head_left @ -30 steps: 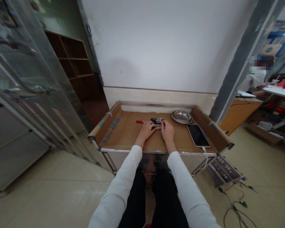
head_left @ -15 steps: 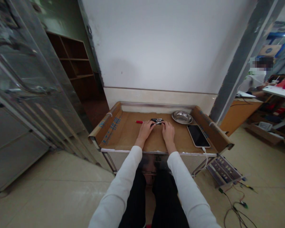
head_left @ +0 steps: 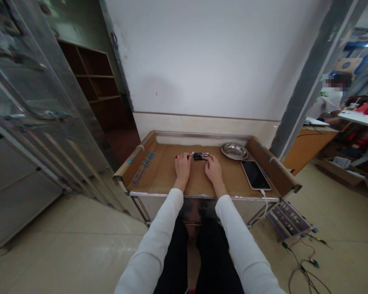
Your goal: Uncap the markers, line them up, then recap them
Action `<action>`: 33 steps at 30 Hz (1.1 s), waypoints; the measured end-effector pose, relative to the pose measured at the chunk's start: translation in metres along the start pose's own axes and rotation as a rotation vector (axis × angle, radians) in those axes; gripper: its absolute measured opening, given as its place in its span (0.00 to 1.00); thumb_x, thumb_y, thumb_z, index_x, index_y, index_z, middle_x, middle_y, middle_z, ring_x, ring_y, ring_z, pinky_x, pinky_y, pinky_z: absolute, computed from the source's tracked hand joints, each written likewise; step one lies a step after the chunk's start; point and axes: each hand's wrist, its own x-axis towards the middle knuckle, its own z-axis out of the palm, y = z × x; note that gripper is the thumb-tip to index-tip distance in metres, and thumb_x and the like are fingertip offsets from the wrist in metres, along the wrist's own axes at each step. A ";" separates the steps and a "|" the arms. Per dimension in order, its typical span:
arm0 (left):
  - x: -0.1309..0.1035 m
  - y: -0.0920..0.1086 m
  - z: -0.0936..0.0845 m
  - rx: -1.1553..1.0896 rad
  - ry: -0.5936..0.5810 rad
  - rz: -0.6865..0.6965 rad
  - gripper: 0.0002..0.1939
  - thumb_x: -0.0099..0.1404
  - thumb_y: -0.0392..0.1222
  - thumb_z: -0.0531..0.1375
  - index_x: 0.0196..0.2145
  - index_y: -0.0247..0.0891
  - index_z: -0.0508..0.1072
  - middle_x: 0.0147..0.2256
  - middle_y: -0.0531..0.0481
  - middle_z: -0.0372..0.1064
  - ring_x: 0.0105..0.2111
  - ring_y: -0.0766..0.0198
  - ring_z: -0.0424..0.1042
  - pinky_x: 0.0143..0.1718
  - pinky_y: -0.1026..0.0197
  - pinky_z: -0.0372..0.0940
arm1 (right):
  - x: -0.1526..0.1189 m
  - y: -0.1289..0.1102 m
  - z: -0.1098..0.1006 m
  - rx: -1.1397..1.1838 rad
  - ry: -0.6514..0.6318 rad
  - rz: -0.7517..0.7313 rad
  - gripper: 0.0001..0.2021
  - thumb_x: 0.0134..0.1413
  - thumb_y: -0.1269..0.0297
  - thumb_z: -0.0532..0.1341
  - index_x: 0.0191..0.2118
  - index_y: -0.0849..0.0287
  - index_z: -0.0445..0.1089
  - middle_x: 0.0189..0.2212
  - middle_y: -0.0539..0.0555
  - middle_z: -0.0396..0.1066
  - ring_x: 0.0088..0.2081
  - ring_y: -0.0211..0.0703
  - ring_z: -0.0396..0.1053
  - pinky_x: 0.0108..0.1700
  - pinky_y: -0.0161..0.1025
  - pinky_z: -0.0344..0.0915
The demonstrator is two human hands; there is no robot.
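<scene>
A white wall (head_left: 214,57) fills the upper middle of the frame. Pale floor (head_left: 79,261) spreads across the bottom, and a metal door (head_left: 58,61) stands at the left. In the centre is a cart (head_left: 162,179) lined with brown cardboard, its sides raised. Two white sleeves (head_left: 153,241) reach up to it from the bottom edge. A brown shelf (head_left: 92,77) shows at upper left, beyond the door; at upper right sits another person (head_left: 331,100), head blurred. A box (head_left: 291,218) of electronics lies on the floor at lower right.

Over the cart, both hands rest palm down, just apart: the left hand (head_left: 183,165) left of centre, the right hand (head_left: 214,169) right of it. A phone (head_left: 256,175) with a white cable attached lies at the cart's right, below a shiny metal bowl (head_left: 234,151). Several black pens (head_left: 200,156) lie side by side at the centre, between the hands; the right fingertips are at their right end, fingers bent, and whether they grip cannot be told. A red pen (head_left: 176,157) lies mostly under the left fingers, an end showing on each side; how firmly it is held cannot be told.
</scene>
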 end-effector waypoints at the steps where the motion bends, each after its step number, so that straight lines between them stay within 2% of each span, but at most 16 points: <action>1: 0.000 -0.001 0.001 0.047 -0.001 -0.034 0.08 0.69 0.40 0.52 0.41 0.36 0.69 0.42 0.42 0.70 0.45 0.55 0.66 0.48 0.54 0.59 | 0.000 0.001 0.000 -0.052 -0.012 0.040 0.19 0.54 0.75 0.49 0.49 0.61 0.69 0.51 0.61 0.66 0.53 0.47 0.61 0.57 0.44 0.58; 3: -0.001 -0.003 0.003 0.116 -0.016 -0.083 0.08 0.68 0.38 0.52 0.41 0.34 0.68 0.43 0.40 0.68 0.45 0.53 0.65 0.48 0.53 0.60 | -0.001 0.001 0.001 -0.141 -0.048 0.094 0.16 0.56 0.74 0.50 0.45 0.61 0.71 0.48 0.61 0.66 0.50 0.48 0.62 0.55 0.43 0.58; 8: -0.003 -0.005 0.006 0.167 -0.037 -0.137 0.10 0.68 0.34 0.49 0.42 0.30 0.68 0.43 0.36 0.66 0.45 0.52 0.65 0.48 0.52 0.60 | -0.002 -0.003 -0.001 -0.258 -0.128 0.106 0.16 0.58 0.72 0.51 0.49 0.60 0.70 0.48 0.61 0.66 0.49 0.49 0.61 0.52 0.42 0.58; 12: -0.003 -0.002 0.004 0.167 -0.039 -0.132 0.12 0.67 0.32 0.49 0.44 0.29 0.68 0.44 0.34 0.65 0.47 0.51 0.65 0.49 0.51 0.61 | -0.002 -0.005 -0.002 -0.265 -0.168 0.081 0.17 0.58 0.72 0.51 0.50 0.59 0.70 0.49 0.60 0.66 0.50 0.49 0.60 0.52 0.42 0.56; 16: -0.003 0.001 0.001 0.171 -0.045 -0.101 0.15 0.65 0.31 0.51 0.49 0.32 0.67 0.50 0.36 0.64 0.49 0.51 0.64 0.49 0.52 0.61 | -0.003 -0.007 -0.003 -0.234 -0.200 0.031 0.19 0.57 0.72 0.52 0.52 0.55 0.69 0.52 0.58 0.65 0.52 0.48 0.60 0.54 0.42 0.56; 19: -0.004 0.002 0.001 0.202 -0.069 -0.088 0.14 0.66 0.33 0.50 0.48 0.33 0.68 0.50 0.37 0.65 0.50 0.50 0.64 0.49 0.52 0.62 | -0.003 -0.008 -0.004 -0.231 -0.203 0.025 0.20 0.57 0.72 0.52 0.53 0.54 0.68 0.53 0.57 0.65 0.52 0.47 0.60 0.54 0.42 0.55; 27: -0.004 0.000 0.001 0.179 -0.053 -0.096 0.12 0.66 0.33 0.50 0.45 0.34 0.68 0.49 0.39 0.66 0.49 0.51 0.64 0.50 0.51 0.62 | -0.003 -0.009 -0.006 -0.302 -0.148 0.140 0.20 0.58 0.72 0.52 0.54 0.56 0.67 0.51 0.60 0.65 0.51 0.49 0.60 0.52 0.43 0.56; 30: -0.001 0.000 0.001 0.064 -0.041 -0.030 0.12 0.65 0.31 0.50 0.44 0.35 0.68 0.47 0.40 0.67 0.48 0.53 0.65 0.50 0.52 0.62 | -0.004 -0.007 -0.004 -0.304 -0.124 0.149 0.18 0.57 0.73 0.52 0.51 0.58 0.69 0.49 0.61 0.66 0.50 0.50 0.61 0.51 0.44 0.57; 33: 0.001 0.002 0.001 -0.100 -0.154 0.187 0.13 0.65 0.29 0.49 0.44 0.37 0.69 0.44 0.44 0.69 0.45 0.58 0.68 0.51 0.55 0.62 | -0.004 -0.005 -0.001 -0.313 -0.113 0.142 0.15 0.57 0.72 0.52 0.47 0.60 0.70 0.47 0.63 0.67 0.48 0.51 0.61 0.49 0.44 0.57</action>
